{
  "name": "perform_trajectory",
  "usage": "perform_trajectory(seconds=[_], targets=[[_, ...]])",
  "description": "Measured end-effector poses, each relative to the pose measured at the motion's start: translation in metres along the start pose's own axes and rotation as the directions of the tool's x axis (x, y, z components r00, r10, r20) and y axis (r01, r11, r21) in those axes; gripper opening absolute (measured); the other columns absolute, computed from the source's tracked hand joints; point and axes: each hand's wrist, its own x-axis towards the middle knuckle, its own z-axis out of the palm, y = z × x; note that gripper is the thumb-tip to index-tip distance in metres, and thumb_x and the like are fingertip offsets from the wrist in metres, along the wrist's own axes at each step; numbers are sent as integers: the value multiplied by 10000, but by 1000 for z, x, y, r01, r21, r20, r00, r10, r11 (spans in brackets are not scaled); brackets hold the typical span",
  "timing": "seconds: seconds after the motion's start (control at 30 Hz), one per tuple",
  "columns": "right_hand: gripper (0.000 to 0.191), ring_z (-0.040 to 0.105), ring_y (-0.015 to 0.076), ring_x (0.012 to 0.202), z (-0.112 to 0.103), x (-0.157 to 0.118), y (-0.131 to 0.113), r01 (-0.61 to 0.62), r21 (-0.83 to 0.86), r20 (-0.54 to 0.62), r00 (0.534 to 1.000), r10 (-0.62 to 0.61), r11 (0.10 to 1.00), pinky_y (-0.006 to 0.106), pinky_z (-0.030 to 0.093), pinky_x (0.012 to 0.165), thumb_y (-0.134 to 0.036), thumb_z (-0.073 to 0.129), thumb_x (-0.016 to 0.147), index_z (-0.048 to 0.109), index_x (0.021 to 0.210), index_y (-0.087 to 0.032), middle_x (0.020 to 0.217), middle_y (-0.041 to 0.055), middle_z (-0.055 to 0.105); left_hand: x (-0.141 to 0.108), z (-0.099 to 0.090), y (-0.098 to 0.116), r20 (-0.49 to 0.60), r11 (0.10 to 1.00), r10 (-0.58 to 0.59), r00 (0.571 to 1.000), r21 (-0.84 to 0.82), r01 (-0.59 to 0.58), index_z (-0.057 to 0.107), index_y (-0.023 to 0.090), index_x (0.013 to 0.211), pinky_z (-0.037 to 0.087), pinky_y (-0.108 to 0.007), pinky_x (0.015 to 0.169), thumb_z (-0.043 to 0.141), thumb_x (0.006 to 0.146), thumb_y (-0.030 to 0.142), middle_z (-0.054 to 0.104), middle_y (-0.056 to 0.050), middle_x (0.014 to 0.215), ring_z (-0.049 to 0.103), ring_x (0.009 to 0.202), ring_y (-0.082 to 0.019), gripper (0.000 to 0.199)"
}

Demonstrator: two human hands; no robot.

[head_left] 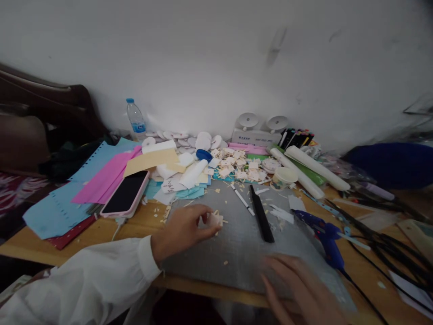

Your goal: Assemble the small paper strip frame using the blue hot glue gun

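Note:
My left hand [189,228] pinches a small cream-coloured cutout [216,220] with thin strips sticking out, between thumb and fingertips above the grey mat [213,257]. Low over the mat's front edge, my right hand [297,284] is blurred by motion, its thumb and fingers apart and nothing visible in them. A black cutter-like tool [261,214] lies on the mat between the hands, beside a white pen [242,200]. Behind them is a pile of similar cream pieces [233,162]. To the right rests a blue glue gun [323,237] with its cord trailing forward.
A pink-framed phone [126,194] lies at left among blue sheets [57,212] and pink sheets [104,178]. Along the wall stand a water bottle [135,118], white discs [203,140] and a marker set [299,137]. White rolls [297,174] and black cables [389,246] occupy the right side.

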Motion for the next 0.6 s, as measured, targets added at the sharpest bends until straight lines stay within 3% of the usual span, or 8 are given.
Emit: perform_trajectory(seconds=[0.1,0.2,0.37,0.6], targets=[[404,662,240,938,29,36,-12,-14,55,134,991,6,998,354,587,768,-222,549,851,492,1247,-170,1041,113,664,-1,0,7,13,996,-50,999,72,49,679,197,962,394,-257,598,595,821,454,682,-27,809,602,691,-171,304],[510,620,270,1042,55,58,-8,-26,122,211,978,0,992,413,566,848,-183,581,816,423,1301,-167,1130,134,620,1,-3,13,15,984,-97,995,153,93,678,193,954,402,-284,623,584,814,441,696,-42,825,625,715,-199,299],[407,633,247,978,80,73,4,-24,235,181,983,-19,972,408,569,821,-90,559,801,500,1186,-209,1045,96,637,7,-3,11,5,977,-107,994,188,105,662,185,867,405,-292,645,585,816,422,694,-43,801,643,753,-217,255],[325,635,207,921,88,81,16,-62,370,158,987,3,927,348,567,799,-84,558,816,543,1117,-206,986,76,645,20,2,-2,67,991,-128,990,56,124,672,200,822,364,-255,564,599,829,426,691,-9,751,602,632,-163,237]])
